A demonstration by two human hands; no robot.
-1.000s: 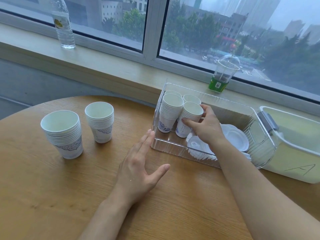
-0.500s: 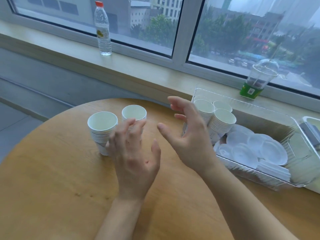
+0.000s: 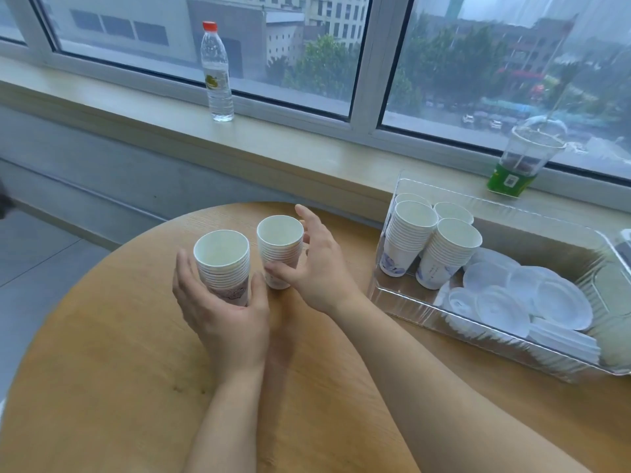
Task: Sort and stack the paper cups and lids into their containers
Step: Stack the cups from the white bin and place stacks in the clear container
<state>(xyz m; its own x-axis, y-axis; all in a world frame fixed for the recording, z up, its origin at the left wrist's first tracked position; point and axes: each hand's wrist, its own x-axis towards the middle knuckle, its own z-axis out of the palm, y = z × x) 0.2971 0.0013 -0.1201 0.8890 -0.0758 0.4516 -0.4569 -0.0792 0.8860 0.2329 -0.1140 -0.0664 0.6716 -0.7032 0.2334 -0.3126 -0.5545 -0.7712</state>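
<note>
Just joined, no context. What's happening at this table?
A person is sorting paper cups. The left hand wraps around one cup stack standing on the round wooden table; the right hand is closing on the second stack beside it, grip not clearly closed. The clear bin on the right already holds four cup stacks at its left end and loose white lids beside them.

My left hand [image 3: 222, 315] cupped, fingers curled in grip. Right hand [image 3: 321, 268] open, fingers spread, forearms nearly touching.
</note>
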